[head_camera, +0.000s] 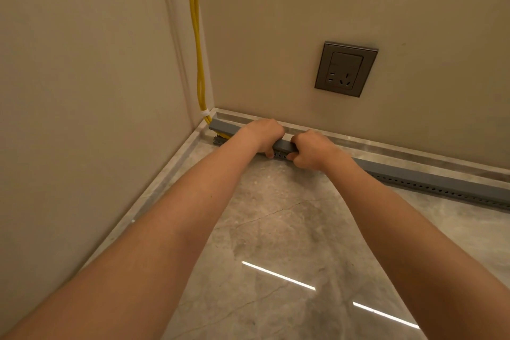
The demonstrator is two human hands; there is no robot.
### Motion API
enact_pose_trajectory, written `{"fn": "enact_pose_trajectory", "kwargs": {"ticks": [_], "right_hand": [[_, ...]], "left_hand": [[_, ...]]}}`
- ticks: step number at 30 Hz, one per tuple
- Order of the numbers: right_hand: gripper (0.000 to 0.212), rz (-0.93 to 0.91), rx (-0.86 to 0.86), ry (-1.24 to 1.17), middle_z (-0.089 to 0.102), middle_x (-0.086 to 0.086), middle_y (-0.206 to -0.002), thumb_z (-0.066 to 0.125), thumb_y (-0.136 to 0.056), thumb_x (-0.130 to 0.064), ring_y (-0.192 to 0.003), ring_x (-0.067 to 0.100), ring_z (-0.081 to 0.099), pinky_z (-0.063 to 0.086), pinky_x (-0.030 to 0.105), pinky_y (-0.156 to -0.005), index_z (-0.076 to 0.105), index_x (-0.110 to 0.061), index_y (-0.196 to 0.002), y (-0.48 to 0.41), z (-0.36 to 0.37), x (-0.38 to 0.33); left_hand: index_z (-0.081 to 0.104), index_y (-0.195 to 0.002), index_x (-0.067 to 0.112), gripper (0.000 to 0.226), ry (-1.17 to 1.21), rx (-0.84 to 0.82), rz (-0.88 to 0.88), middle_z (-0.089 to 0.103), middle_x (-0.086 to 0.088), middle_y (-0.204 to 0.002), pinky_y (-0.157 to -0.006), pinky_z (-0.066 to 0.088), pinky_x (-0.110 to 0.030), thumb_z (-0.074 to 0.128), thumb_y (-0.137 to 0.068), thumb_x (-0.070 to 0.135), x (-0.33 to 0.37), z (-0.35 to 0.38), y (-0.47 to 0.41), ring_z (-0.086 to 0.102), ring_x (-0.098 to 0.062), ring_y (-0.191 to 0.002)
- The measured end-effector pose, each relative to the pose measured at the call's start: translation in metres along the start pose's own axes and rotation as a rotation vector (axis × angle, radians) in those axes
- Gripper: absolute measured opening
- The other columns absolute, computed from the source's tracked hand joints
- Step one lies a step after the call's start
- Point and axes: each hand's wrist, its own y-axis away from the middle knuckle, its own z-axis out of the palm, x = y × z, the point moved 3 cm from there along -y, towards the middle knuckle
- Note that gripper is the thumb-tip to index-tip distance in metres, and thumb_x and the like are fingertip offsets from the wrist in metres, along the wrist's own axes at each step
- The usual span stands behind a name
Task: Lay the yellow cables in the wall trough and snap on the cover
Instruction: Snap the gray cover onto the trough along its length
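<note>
Cables (pixel 196 36), two yellow ones, hang down the room corner, held together by a white tie (pixel 204 113) near the bottom. Below the tie they bend into the left end of the grey trough (pixel 441 190), which lies on the floor (pixel 276 229) along the skirting (pixel 386 146). A short yellow piece shows there in the gap under the cover (pixel 225 127).

The cover lies on top of the trough. Its left end stands a little higher than the trough end; to the right it looks closed down. Both hands are on it, just beside each other and to the right of the cables. The left hand (pixel 262 134) curls its fingers over the cover's top, thumb on the front side. The right hand (pixel 310 149) grips it in the same way.

A socket (pixel 346 69) sits on the wall above the hands, well apart from the trough.
</note>
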Motion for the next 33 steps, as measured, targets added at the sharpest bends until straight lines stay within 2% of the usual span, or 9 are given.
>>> {"fn": "enact_pose_trajectory", "kwargs": {"ticks": [4,9,14,16,18,21,25,30,33], "right_hand": [[0.029,0.006,0.005,0.023,0.066,0.016,-0.102,0.056,-0.085,-0.025,-0.086,0.030,0.058,0.038,0.028,-0.065,0.065,-0.006,-0.106,-0.002,-0.001,0.000],[0.030,0.001,-0.003,0.028,0.064,0.015,-0.099,0.055,-0.087,-0.026,-0.078,0.023,0.048,0.038,0.028,-0.065,0.064,-0.006,-0.108,-0.001,-0.002,0.000],[0.030,-0.021,-0.048,0.072,0.051,0.009,-0.083,0.056,-0.086,-0.025,-0.074,0.025,0.048,0.037,0.028,-0.063,0.065,-0.002,-0.104,0.001,-0.011,-0.006],[0.031,-0.027,-0.088,0.117,0.053,0.011,-0.087,0.055,-0.086,-0.024,-0.077,0.027,0.051,0.039,0.029,-0.064,0.063,-0.001,-0.106,-0.001,-0.014,-0.011],[0.035,-0.043,-0.107,0.128,0.059,0.014,-0.101,0.054,-0.087,-0.027,-0.089,0.030,0.057,0.043,0.031,-0.069,0.057,-0.005,-0.114,-0.006,-0.012,-0.022],[0.043,-0.055,-0.075,-0.027,0.058,0.015,-0.120,0.050,-0.092,-0.038,-0.107,0.033,0.057,0.045,0.036,-0.081,0.045,-0.009,-0.122,-0.019,0.003,-0.050],[0.037,-0.065,0.049,-0.095,0.056,0.015,-0.125,0.044,-0.097,-0.030,-0.112,0.034,0.055,0.044,0.039,-0.083,0.042,-0.009,-0.127,-0.034,0.012,-0.074],[0.035,-0.073,0.097,-0.068,0.059,0.017,-0.123,0.052,-0.094,-0.028,-0.112,0.034,0.055,0.045,0.037,-0.084,0.051,-0.004,-0.120,-0.038,0.007,-0.069],[0.032,-0.063,0.111,-0.082,0.059,0.018,-0.121,0.051,-0.094,-0.025,-0.109,0.034,0.056,0.045,0.036,-0.082,0.052,-0.004,-0.117,-0.039,0.010,-0.064]], "left_hand": [[0.055,-0.116,0.008,0.040,0.038,-0.031,0.038,0.059,-0.013,-0.121,-0.084,0.044,-0.036,0.069,-0.083,0.023,-0.010,0.002,0.003,0.056,-0.030,-0.111],[0.058,-0.118,0.009,0.038,-0.045,-0.088,-0.049,0.059,-0.011,-0.122,-0.090,0.046,-0.036,0.067,-0.083,0.021,-0.049,0.000,0.020,0.057,-0.029,-0.111],[0.063,-0.113,0.007,0.035,-0.115,-0.084,-0.078,0.060,-0.013,-0.118,-0.084,0.048,-0.035,0.071,-0.081,0.019,-0.064,-0.005,0.026,0.058,-0.029,-0.107],[0.063,-0.113,0.007,0.035,-0.113,-0.086,-0.066,0.060,-0.013,-0.117,-0.081,0.047,-0.034,0.072,-0.081,0.019,-0.064,-0.006,0.024,0.058,-0.028,-0.107],[0.063,-0.113,0.007,0.037,-0.106,-0.093,-0.067,0.061,-0.012,-0.117,-0.081,0.047,-0.034,0.073,-0.080,0.020,-0.065,-0.006,0.022,0.058,-0.028,-0.107],[0.065,-0.110,0.009,0.038,-0.105,-0.123,-0.067,0.063,-0.011,-0.114,-0.083,0.050,-0.036,0.076,-0.076,0.022,-0.066,-0.003,0.018,0.060,-0.028,-0.104],[0.064,-0.111,0.008,0.043,-0.059,-0.112,-0.062,0.066,-0.011,-0.112,-0.085,0.051,-0.036,0.079,-0.073,0.023,-0.069,0.000,0.015,0.062,-0.029,-0.102],[0.062,-0.115,0.010,0.050,-0.005,-0.001,-0.056,0.065,-0.013,-0.119,-0.087,0.049,-0.037,0.080,-0.070,0.021,-0.070,0.006,0.014,0.061,-0.032,-0.108],[0.058,-0.118,0.010,0.053,0.014,0.011,-0.047,0.062,-0.013,-0.123,-0.089,0.047,-0.036,0.080,-0.071,0.019,-0.070,0.008,0.012,0.058,-0.032,-0.113]]}}
